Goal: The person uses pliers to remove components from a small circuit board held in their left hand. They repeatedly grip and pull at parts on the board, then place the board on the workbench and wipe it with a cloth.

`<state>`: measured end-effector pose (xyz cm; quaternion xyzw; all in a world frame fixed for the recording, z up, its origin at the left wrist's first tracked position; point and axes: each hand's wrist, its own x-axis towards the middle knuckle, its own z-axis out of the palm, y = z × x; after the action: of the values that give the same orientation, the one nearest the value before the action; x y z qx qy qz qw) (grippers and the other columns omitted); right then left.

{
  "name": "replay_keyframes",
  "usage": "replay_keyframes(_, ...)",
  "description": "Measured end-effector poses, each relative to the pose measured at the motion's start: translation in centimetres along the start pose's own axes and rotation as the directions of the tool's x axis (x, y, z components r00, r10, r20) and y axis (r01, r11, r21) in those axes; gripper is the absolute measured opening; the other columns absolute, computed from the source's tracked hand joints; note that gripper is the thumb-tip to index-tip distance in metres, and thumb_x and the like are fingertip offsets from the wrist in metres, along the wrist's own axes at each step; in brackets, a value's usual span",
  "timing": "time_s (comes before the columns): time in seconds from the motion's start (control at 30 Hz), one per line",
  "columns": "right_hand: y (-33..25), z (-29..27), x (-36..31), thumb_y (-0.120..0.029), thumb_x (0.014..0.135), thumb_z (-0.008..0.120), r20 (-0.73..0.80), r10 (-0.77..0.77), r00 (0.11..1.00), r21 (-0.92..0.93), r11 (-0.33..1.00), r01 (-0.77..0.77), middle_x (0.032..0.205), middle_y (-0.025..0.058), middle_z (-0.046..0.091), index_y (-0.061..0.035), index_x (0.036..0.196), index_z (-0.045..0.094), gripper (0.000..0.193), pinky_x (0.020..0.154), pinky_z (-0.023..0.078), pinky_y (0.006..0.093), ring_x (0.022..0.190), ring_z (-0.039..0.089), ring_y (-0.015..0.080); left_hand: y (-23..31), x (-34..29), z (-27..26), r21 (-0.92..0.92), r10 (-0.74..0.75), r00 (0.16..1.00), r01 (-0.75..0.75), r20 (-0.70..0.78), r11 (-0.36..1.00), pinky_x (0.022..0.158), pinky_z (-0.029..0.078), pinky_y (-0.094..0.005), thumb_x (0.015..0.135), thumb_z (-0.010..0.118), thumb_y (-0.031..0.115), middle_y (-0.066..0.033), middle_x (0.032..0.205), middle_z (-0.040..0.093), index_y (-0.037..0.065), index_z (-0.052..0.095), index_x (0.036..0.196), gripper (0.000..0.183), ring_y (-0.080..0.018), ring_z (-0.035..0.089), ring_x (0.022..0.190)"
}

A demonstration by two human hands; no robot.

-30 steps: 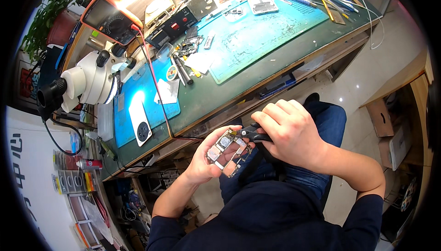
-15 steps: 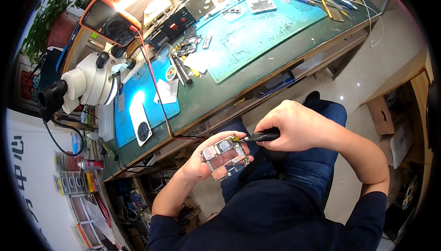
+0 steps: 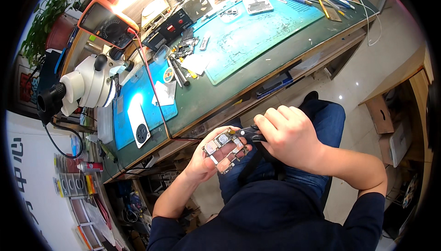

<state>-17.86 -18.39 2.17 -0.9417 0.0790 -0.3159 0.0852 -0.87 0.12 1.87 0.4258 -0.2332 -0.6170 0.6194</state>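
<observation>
My left hand [image 3: 200, 162] is closed round a phone circuit board [image 3: 223, 139] and holds it up over my lap. The board is a frame shape with gaps, silvery shields and a copper-coloured patch. In my right hand [image 3: 288, 134] is a pair of small black-handled pliers [image 3: 251, 133], its pivot showing. Their tips meet the board's upper right corner, beside a small yellowish piece [image 3: 233, 132]. What exactly the jaws grip is too small to tell. Fingers of my left hand show behind the board's openings.
Ahead stands a green-topped bench [image 3: 197, 108] with a blue mat [image 3: 248, 44]. A white microscope [image 3: 87, 83] and an orange multimeter [image 3: 108, 23] stand at its left. A red test lead [image 3: 154, 85] runs over the bench edge. Several tools [image 3: 328, 2] lie far right.
My right hand has turned and its knuckles now face up more. The pliers have tilted with it, showing their pivot and handles. The board has shifted slightly and stays in my left hand.
</observation>
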Motion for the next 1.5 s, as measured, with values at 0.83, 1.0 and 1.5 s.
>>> replay_keyframes(0.83, 1.4, -2.2, 0.7, -0.019, 0.075, 0.077, 0.277, -0.029, 0.96, 0.3, 0.952, -0.057, 0.08, 0.0071, 0.065, -0.007, 0.084, 0.062, 0.021, 0.073, 0.055, 0.0375, 0.079, 0.069, 0.0259, 0.5, -0.5, -1.4, -0.002, -0.138, 0.981, 0.14, 0.138, 0.99, 0.11, 0.041, -0.0534, 0.07, 0.073, 0.083, -0.0205, 0.132, 0.057, -0.008, 0.028, 0.156, 0.133, -0.0303, 0.059, 0.121)
replay_keyframes(1.0, 2.6, -2.7, 1.8, -0.021, 0.076, 0.079, 0.501, -0.057, 0.863, 0.391, 0.905, -0.168, 0.087, 0.0085, 0.069, -0.0061, 0.091, 0.068, 0.024, 0.079, 0.057, 0.0417, 0.086, 0.071, 0.03, 1.0, -0.5, -1.1, -0.026, -0.18, 0.969, 0.187, 0.17, 0.982, 0.112, 0.039, -0.0531, 0.072, 0.073, 0.081, -0.0233, 0.132, 0.056, -0.009, 0.027, 0.156, 0.132, -0.0303, 0.058, 0.122)
replay_keyframes(1.5, -0.1, -1.3, 0.2, -0.014, 0.072, 0.077, 0.077, 0.048, 0.996, 0.205, 0.977, -0.063, 0.084, 0.0049, 0.059, -0.008, 0.088, 0.059, 0.025, 0.071, 0.049, 0.0353, 0.079, 0.062, 0.0221, -0.8, 0.0, -1.3, -0.125, 0.013, 0.983, 0.01, 0.183, 0.992, 0.117, 0.04, -0.049, 0.077, 0.073, 0.076, -0.0186, 0.142, 0.051, -0.005, 0.018, 0.16, 0.127, -0.0284, 0.052, 0.136)
